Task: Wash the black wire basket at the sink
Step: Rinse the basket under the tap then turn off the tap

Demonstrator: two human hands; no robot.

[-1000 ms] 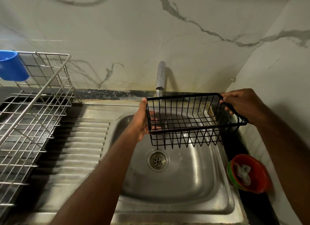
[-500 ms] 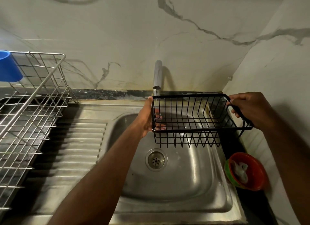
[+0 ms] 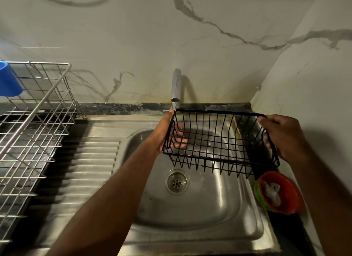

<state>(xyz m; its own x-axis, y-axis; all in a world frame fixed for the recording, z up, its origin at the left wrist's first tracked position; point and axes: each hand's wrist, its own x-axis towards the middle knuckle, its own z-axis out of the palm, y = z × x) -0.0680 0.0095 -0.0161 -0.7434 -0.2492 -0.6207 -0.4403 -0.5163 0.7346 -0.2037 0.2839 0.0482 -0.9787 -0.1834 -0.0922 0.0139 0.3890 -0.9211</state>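
The person is holding the black wire basket (image 3: 221, 159) in the air over the steel sink (image 3: 209, 213), open side up and tilting slightly down toward its right end; its far left corner is sitting just below the spout of the tap (image 3: 176, 84), and the drain (image 3: 177, 182) is lying beneath its front edge. The left hand (image 3: 165, 135) is gripping the basket's left end, fingers curling inside against the wires and thumb reaching up to the rim; the right hand (image 3: 283, 139) is closing around the right end's wire handle. A silver dish rack (image 3: 34, 122) is standing left of the ribbed draining board, a blue cup (image 3: 8, 80) hanging at its far corner; a red bowl (image 3: 283, 210) holding something white is sitting just right of the sink.
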